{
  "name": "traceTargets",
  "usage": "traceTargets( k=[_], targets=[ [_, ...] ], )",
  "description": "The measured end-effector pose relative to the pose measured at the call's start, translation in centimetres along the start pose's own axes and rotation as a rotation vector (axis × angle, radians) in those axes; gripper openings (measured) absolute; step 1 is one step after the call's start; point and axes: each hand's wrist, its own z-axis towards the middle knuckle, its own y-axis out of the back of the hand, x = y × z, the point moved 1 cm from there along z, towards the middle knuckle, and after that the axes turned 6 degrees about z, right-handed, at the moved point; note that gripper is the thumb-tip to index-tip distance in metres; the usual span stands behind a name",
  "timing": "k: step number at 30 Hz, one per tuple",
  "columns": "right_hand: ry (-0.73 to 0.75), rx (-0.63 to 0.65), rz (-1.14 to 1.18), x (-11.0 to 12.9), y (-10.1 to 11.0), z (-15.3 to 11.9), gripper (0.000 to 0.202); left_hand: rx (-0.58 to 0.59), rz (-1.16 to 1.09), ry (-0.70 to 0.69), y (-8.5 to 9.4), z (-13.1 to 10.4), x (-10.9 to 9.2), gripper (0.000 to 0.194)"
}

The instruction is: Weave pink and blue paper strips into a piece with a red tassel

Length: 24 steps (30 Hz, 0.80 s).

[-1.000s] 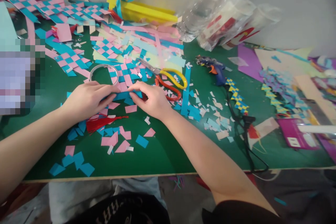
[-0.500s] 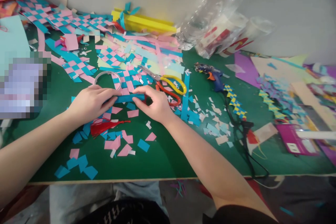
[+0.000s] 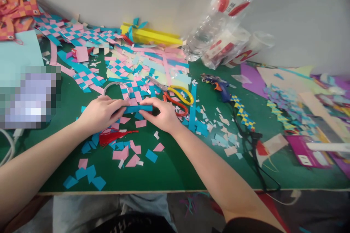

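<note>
Blue paper (image 3: pixel 132 109), left of the scissors (image 3: pixel 164 87), is pinched by our left hand (image 3: pixel 100 114) and right hand (image 3: pixel 164 115), so we should press evenly and hold it straight.

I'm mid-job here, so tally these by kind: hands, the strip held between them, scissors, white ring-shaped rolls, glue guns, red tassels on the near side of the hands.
Hands, left hand and right hand: 2
Blue strip: 1
Scissors: 1
White roll: 1
Glue gun: 1
Red tassel: 1
Total: 7
</note>
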Motion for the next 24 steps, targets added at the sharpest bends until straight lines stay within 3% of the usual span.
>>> traceTargets(
  k=[11,24],
  targets=[
    [-0.040,0.032,0.079,0.18,-0.05,0.01,0.019,0.035,0.011,0.026,-0.02,-0.28,0.27,0.032],
    [-0.038,-0.127,-0.024,-0.17,0.29,0.01,0.023,0.075,0.055,0.048,0.08,-0.20,0.24,0.034]
  ],
)
